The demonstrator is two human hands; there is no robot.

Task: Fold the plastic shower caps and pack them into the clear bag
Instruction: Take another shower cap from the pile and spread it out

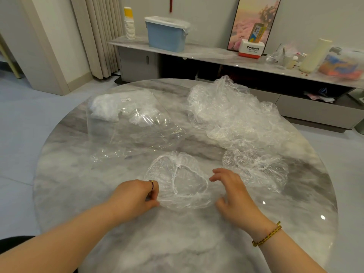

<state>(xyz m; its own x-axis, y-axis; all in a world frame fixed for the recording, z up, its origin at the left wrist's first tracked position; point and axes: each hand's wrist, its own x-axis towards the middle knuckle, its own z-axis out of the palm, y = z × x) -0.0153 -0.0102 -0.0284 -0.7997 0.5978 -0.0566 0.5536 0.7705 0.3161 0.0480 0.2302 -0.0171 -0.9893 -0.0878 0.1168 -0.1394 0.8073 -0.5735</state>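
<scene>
— So, what is the left hand (pixel 136 196) doing?

— It is pinching the left rim of a cap (pixel 177 182), with its fingers curling in on the plastic.

— And the right hand (pixel 234 194)?

— It is hovering just beside the cap's right edge, fingers loosely spreading and gripping nothing. Whether the thumb is touching the plastic, I cannot tell.

— Where is that cap lying?

— It is lying spread out on the table (pixel 177 243), between the two hands, with its elastic opening facing up.

— Are other caps showing?

— A second cap (pixel 256 170) is resting just right of the right hand, and a crumpled pile (pixel 232 115) is sitting behind it, touching it.

— And the bag (pixel 128 123)?

— It is lying flat on the far left of the table, apart from the pile, its mouth facing the hands. A white wad (pixel 104 109) is sitting in its far corner.
</scene>
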